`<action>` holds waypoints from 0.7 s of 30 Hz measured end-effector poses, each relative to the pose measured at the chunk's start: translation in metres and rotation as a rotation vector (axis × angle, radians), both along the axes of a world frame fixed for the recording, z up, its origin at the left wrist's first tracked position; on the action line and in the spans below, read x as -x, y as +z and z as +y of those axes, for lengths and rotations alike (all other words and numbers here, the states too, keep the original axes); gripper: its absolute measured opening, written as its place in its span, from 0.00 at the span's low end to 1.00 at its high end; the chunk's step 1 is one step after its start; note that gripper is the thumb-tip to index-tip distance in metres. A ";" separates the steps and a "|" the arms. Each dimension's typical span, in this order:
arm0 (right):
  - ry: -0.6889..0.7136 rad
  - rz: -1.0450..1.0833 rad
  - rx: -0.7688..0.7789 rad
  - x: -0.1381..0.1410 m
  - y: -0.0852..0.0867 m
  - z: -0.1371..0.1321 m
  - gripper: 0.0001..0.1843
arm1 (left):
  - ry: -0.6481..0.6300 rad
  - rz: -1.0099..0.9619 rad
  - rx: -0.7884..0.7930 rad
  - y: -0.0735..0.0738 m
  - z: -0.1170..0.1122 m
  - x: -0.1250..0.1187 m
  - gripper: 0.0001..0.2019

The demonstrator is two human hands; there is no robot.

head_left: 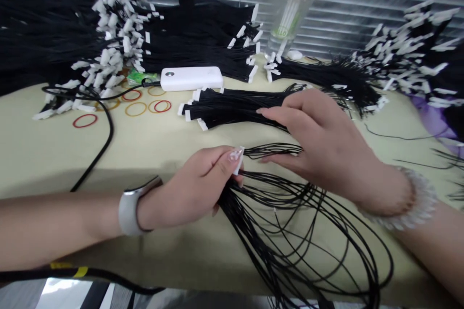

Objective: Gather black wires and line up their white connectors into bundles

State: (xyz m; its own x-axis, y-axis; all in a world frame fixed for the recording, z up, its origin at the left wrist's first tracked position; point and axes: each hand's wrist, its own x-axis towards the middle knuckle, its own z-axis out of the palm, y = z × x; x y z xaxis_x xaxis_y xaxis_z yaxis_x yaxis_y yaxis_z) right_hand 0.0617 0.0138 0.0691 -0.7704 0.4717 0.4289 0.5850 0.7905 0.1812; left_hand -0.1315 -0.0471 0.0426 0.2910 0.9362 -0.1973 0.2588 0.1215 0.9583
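Near the front of the table my left hand [206, 181] is closed around a bundle of black cables [250, 241]. Its thumb presses on a white connector [238, 160] at the bundle's end. Loops of the cable fan out to the right and hang over the table's front edge. My right hand [322, 149] is above the right part of these loops, thumb and index finger apart, with nothing visible between them. Just behind the fingers lies another bundle of black cables [232, 106] with white ends pointing left; my right hand covers part of it.
A white power bank [192, 78] with a black cord stands behind. Red and yellow rubber bands [136, 108] lie left of it. Large heaps of black cables with white connectors [119, 24] line the back. A clear bottle [293, 14] stands by the blinds.
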 end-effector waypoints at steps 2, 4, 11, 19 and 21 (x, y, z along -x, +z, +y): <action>-0.063 -0.127 -0.108 -0.010 -0.001 0.013 0.27 | 0.016 -0.045 0.076 -0.001 0.001 0.001 0.17; -0.084 -0.151 -0.239 -0.020 -0.002 0.024 0.22 | 0.021 -0.067 0.126 -0.002 0.003 0.001 0.17; -0.182 -0.212 -0.215 -0.023 0.003 0.019 0.12 | 0.098 -0.125 0.168 -0.006 0.005 0.000 0.16; -0.240 -0.173 0.353 -0.014 0.033 -0.027 0.24 | 0.238 -0.177 0.088 -0.014 0.006 0.000 0.15; -0.245 -0.223 0.487 -0.016 0.029 -0.032 0.21 | 0.242 -0.190 0.077 -0.014 0.006 0.000 0.14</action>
State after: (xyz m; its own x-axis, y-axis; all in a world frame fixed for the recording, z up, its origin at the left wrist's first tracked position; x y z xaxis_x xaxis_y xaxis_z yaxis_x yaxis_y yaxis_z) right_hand 0.0777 -0.0187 0.0976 -0.6608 0.7494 -0.0419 0.7505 0.6602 -0.0287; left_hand -0.1311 -0.0409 0.0290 0.1004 0.9670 -0.2341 0.0310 0.2321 0.9722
